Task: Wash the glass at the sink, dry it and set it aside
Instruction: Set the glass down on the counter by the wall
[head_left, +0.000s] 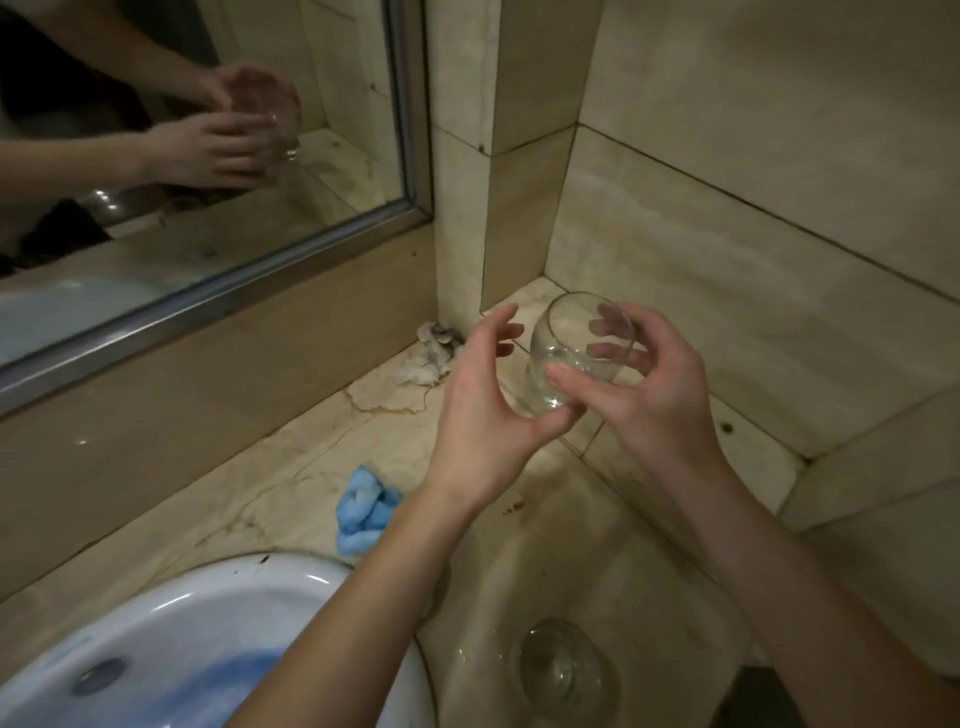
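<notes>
head view: i see the right hand (649, 395) pinching the tilted glass (576, 353) over the counter (291, 467), left hand (483, 410) half-open steadying its base, likely for setting aside.

Sink (291, 574): cut off by the bottom and left edges; the left forearm covers its near right rim. Second glass (563, 670), near right on the counter: blurred, its standing undetermined. Mirror (208, 130): cropped top and left, reflected hands smeared. Crumpled grey-white wad (434, 353) at the far wall: material unidentifiable. Blue cloth (363, 512): partly behind the left wrist.
</notes>
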